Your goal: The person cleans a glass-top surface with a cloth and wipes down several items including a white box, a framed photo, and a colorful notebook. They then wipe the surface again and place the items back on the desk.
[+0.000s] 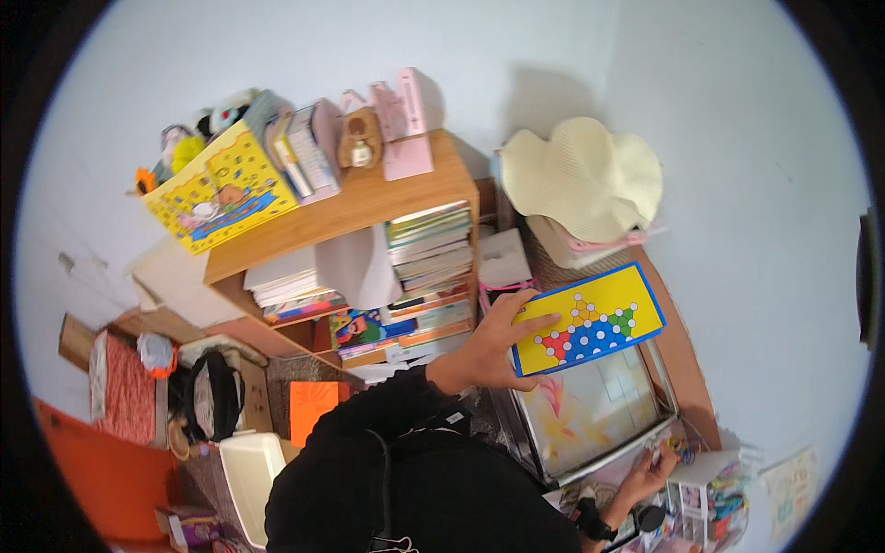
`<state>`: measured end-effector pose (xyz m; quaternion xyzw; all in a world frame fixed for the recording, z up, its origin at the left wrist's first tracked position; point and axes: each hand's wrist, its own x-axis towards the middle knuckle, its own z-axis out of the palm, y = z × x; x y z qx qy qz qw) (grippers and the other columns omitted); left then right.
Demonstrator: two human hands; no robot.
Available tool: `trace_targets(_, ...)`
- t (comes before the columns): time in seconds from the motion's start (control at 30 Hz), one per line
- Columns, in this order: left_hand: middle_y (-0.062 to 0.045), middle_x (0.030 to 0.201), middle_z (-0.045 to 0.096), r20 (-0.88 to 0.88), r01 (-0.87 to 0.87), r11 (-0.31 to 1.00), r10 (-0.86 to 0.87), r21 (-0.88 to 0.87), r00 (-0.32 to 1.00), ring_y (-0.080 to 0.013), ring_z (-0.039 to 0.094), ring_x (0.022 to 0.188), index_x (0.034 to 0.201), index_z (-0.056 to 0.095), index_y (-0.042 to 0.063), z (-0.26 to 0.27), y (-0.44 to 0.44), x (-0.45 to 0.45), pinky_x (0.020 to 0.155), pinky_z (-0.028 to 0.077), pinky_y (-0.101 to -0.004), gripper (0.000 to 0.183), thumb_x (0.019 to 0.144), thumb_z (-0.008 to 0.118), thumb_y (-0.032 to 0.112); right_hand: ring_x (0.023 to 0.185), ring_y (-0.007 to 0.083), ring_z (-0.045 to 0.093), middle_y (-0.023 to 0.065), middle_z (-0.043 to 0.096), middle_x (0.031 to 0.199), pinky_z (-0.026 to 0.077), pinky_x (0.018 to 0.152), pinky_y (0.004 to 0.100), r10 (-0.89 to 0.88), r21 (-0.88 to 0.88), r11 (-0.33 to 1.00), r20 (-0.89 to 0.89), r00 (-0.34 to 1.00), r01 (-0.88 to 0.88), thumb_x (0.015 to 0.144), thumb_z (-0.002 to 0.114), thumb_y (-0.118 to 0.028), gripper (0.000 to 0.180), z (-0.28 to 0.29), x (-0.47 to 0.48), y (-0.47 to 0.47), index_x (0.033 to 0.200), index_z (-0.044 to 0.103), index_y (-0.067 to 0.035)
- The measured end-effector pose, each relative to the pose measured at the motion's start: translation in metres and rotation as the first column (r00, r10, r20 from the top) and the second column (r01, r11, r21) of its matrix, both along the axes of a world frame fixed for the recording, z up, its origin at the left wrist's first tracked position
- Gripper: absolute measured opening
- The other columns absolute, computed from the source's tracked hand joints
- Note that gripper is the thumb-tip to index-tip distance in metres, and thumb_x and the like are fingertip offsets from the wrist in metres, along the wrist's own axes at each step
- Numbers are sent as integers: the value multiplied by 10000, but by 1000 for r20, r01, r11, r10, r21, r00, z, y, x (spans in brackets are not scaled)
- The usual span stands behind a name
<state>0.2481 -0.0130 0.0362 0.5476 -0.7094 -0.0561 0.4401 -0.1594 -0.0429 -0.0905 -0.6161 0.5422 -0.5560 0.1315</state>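
A flat box (588,318) with blue edges and a yellow lid, printed with a star-shaped Chinese checkers board, is tilted in the grip of my left hand (494,342). Fingers lie over its left end. Below the box is a glass-topped surface with a flower print (588,415). My right hand (650,473) is at the lower right, a dark watch (593,518) on its wrist, beside a small bundle of coloured items (681,449). Its fingers are bent around something small and pale, too small to make out.
A wooden bookcase (339,214) holds books, papers and a yellow picture box (221,190). A cream wavy-brimmed hat (581,183) tops a stack by the wall. White drawers (695,501) stand lower right. A cream plastic tub (252,484) and a black bag (214,394) are at left.
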Motion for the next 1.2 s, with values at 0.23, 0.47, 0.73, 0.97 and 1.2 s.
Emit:
trace_targets(0.23, -275, 1400, 416, 67, -390, 908, 403, -153, 913, -457, 428, 1275, 1363, 576, 163, 23, 35, 103, 1066, 364, -502, 857, 564, 858, 289, 1038, 237, 558, 134, 579, 1124, 456, 929, 353, -165, 165, 972, -20, 986, 166, 940, 577, 19, 197, -26, -47, -21, 1136, 581, 33)
trace_targets(0.47, -228, 1296, 543, 136, -496, 860, 480, 123, 867, -379, 492, 1236, 1359, 554, 102, 84, 71, 223, 1065, 383, -435, 825, 597, 813, 283, 993, 212, 566, 107, 588, 1069, 463, 903, 341, -146, 28, 989, 2, 989, 145, 925, 586, 25, 210, -4, -32, -57, 1135, 593, 29)
trace_targets(0.73, -179, 1374, 531, -28, -363, 877, 391, 314, 920, -345, 492, 1268, 1381, 543, 119, 90, 69, 284, 1098, 354, -411, 836, 597, 799, 256, 939, 204, 561, 94, 595, 1022, 460, 867, 328, -98, 100, 991, 84, 992, 89, 894, 582, 58, 203, -8, 14, -78, 1095, 606, 35)
trace_targets(0.97, -224, 1522, 356, 183, -475, 772, 441, 422, 879, -396, 328, 1410, 1387, 554, 216, 81, 69, 320, 1168, 271, -432, 871, 561, 830, 206, 965, 247, 589, 129, 628, 1046, 463, 920, 345, -139, 91, 986, -37, 990, 141, 885, 600, 42, 237, -8, 18, -84, 1122, 602, 42)
trace_targets(1.2, -196, 1508, 376, 279, -600, 768, 539, 224, 795, -386, 344, 1402, 1309, 616, 145, 83, 79, 304, 1154, 293, -442, 758, 589, 850, 102, 1030, 214, 592, 105, 637, 1091, 462, 951, 338, -129, 172, 980, 163, 978, 100, 897, 596, 50, 233, -18, 12, -88, 1129, 614, 35)
